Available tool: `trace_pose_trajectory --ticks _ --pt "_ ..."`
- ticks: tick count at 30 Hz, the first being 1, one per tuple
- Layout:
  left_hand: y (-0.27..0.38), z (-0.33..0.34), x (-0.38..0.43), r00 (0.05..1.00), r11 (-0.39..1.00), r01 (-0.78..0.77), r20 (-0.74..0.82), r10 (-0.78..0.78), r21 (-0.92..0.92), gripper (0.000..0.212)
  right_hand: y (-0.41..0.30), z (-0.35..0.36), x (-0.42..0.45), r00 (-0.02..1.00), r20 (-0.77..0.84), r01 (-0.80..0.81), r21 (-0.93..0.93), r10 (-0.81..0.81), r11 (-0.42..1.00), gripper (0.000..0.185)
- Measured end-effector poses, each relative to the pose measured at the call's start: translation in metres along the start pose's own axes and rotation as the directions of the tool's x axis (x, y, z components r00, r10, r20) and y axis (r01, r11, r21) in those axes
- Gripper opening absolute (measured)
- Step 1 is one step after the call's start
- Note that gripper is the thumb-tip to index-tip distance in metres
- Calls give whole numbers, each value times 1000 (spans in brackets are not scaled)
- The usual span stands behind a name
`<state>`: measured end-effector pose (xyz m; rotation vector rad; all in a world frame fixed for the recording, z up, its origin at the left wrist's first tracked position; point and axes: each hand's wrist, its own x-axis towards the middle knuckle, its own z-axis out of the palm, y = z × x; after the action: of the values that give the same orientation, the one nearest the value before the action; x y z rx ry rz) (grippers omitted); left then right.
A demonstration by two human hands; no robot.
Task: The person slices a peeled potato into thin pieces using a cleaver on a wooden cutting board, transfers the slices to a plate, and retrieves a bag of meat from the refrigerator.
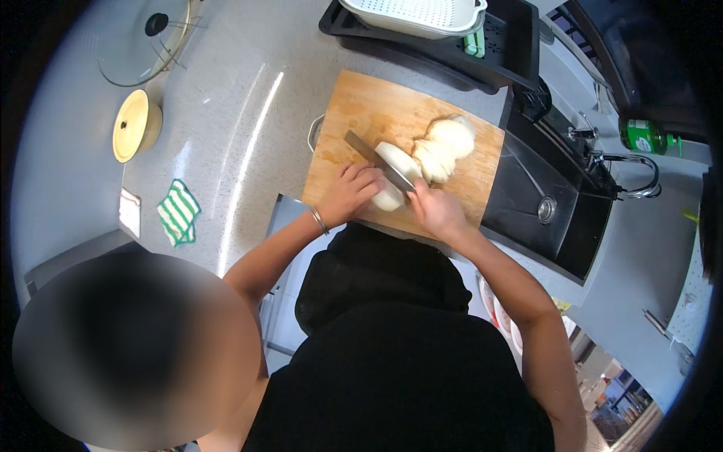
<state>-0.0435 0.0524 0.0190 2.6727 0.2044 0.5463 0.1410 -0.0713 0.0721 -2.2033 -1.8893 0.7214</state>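
Note:
A wooden cutting board (361,113) lies on the counter in front of me. My right hand (436,208) grips the handle end of a kitchen knife (368,151), whose broad blade slants up and left across a piece of pale white vegetable. One part of that white vegetable (398,161) shows on the blade's far side, another on the near side. My left hand (356,189) rests with bent fingers on the near part, close to the blade. Thin white slices (443,147) lie overlapping in a heap at the board's right.
Right of the board is a black sink (525,192) with a chrome faucet (644,189) and a green soap bottle (644,137). Beyond the board stands a black tray (390,51) holding a white colander (423,14). A striped cloth (178,213) and yellow lidded pot (137,125) are at left.

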Motion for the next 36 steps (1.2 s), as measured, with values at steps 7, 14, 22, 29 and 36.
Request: trace_pose_trajectory --ticks 7,14,22,29,36 --pt "-32 -46 1 915 916 402 27 -402 -10 59 28 -13 -51 972 -208 -66 202 109 977 22" --pt "-76 -55 60 814 824 563 127 -567 65 63 66 -36 -90 980 -198 54 87 -35 995 14" --pt "-18 -4 70 987 992 57 144 -73 110 59 80 -48 -105 963 125 252 -119 -237 961 12" --pt "-1 1 32 976 979 195 107 -188 -62 38 112 -45 -96 998 29 55 -40 -54 998 17" --pt "17 16 1 986 993 114 -121 -117 -36 33 83 -37 -90 999 31 -43 162 38 986 18"
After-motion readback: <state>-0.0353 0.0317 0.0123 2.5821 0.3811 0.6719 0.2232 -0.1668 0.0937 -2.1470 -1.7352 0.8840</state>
